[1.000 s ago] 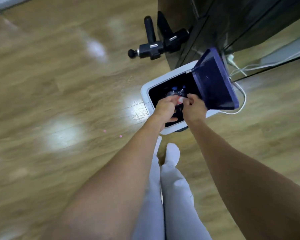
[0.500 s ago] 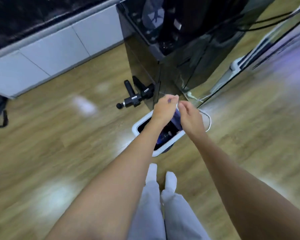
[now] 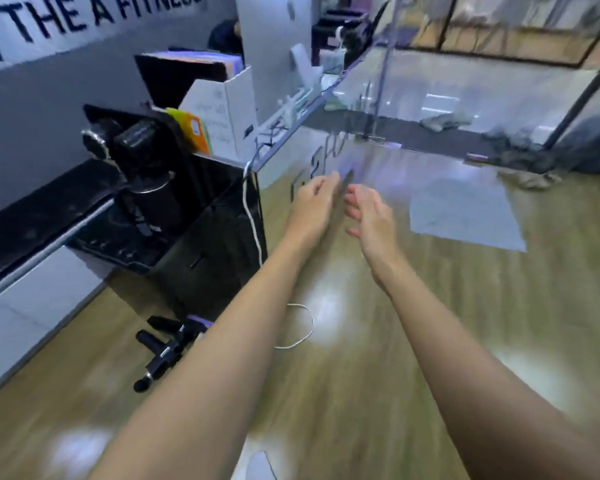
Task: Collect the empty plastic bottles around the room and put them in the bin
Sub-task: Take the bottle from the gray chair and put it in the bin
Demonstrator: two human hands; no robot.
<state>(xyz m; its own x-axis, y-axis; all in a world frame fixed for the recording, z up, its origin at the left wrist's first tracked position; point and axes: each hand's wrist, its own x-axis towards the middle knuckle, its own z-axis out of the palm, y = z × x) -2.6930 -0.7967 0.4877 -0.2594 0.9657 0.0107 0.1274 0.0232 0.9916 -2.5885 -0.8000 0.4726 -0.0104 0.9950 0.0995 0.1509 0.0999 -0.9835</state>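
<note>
Two bare forearms reach over the wooden floor, where a black handheld tool and a white cable loop lie. Further out, the left hand and right hand hang empty with loose fingers beside a black cabinet; the bin and bottles cannot be made out

Black cabinet blocks left; wooden floor open ahead, cable looped there.
</note>
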